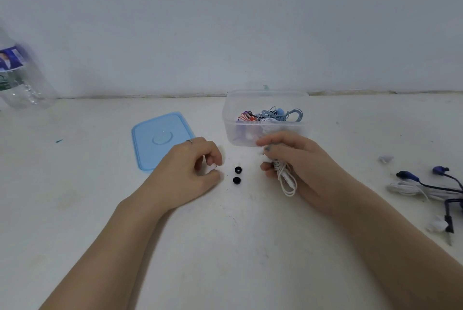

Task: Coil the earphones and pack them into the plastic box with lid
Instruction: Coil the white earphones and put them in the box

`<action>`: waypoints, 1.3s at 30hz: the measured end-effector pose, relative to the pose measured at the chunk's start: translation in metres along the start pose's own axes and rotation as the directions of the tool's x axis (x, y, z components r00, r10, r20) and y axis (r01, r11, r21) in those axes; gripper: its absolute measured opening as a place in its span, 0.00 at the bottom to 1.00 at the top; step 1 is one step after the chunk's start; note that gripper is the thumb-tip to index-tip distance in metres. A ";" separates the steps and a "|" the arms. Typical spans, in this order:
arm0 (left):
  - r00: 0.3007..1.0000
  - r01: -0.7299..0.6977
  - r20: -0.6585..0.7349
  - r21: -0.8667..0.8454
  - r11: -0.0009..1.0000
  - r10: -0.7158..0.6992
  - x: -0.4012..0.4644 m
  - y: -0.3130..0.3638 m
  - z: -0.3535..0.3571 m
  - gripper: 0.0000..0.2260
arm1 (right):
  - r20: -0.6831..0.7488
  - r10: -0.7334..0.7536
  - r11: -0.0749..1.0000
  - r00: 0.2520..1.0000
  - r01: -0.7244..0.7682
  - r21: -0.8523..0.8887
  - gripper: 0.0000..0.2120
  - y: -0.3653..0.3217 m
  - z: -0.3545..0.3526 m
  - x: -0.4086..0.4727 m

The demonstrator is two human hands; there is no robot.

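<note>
A coiled bundle of white earphones [285, 176] was gripped in the right hand [298, 159], the fingers curled round its upper part while several loops hung free below the palm toward 6 o'clock. The bundle was held just in front of the clear plastic box [265, 119], whose near wall stood at about 12 o'clock from the knuckles, and in which other coiled earphones (grey-blue, red-striped and white ones) were already lying. The left hand [190, 166] rested on the white table [225, 247] with its fingers curled and thumb and forefinger brought together; whether something tiny was pinched there could not be told. Two small black ear tips [237, 174] lay loose on the table between the hands, at 3 o'clock from the left fingertips. The blue lid [155, 139] lay flat at 9 o'clock from the box, partly covered by the left hand. More uncoiled earphones [426, 187], white and dark blue, were heaped at 3 o'clock near the table's right edge. The white cable was judged to be very light, limp and springy, so the loops would likely loosen if the grip were relaxed; hold was best taken across the middle of the coil, pinching all turns together, rather than by the buds or plug. The ear tips were judged soft and easily lost. A clear bottle [17, 76] stood at far left.
</note>
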State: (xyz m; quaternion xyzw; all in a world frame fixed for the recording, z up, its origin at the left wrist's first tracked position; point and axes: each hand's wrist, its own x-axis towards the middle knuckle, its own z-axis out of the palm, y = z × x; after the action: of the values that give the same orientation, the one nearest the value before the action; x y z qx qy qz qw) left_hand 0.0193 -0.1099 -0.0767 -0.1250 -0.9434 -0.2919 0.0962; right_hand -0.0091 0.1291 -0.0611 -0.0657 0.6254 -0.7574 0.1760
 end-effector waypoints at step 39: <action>0.982 -0.024 -0.188 -0.247 0.969 -0.023 -0.003 0.043 0.014 0.11 | 0.034 -0.098 0.991 0.995 0.101 -0.083 0.13 0.005 0.007 -0.002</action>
State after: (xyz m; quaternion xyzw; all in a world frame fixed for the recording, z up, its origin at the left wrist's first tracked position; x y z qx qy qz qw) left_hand 0.0329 -0.0683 -0.0663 -0.1080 -0.8859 -0.4182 0.1692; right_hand -0.0038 0.1226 -0.0638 -0.1156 0.6503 -0.7368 0.1442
